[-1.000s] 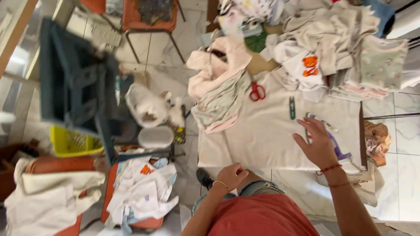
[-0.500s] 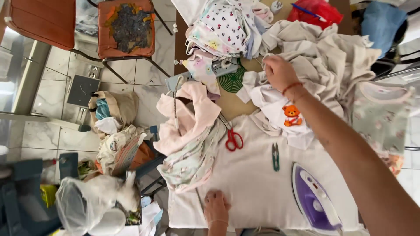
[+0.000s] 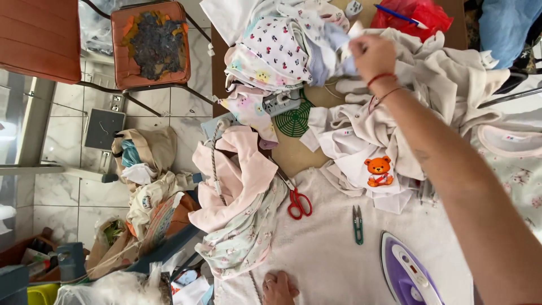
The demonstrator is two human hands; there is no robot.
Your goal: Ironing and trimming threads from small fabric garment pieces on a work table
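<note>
Since the earlier frame, the right hand (image 3: 372, 55) has been moved from the teddy-bear shirt (image 3: 377, 172) farther up to the clothes pile (image 3: 282, 48) at the far edge of the bench (image 3: 293, 155). Its fingers are closed on a pale cloth (image 3: 339, 48) of that pile. The left hand (image 3: 278, 289) is laid at the near edge on the white towel (image 3: 333, 254), fingers slightly spread. Red scissors (image 3: 297, 202), green snips (image 3: 358, 224) and a purple iron (image 3: 407, 273) are seen on the towel.

Bright, even daylight; slight motion blur
</note>
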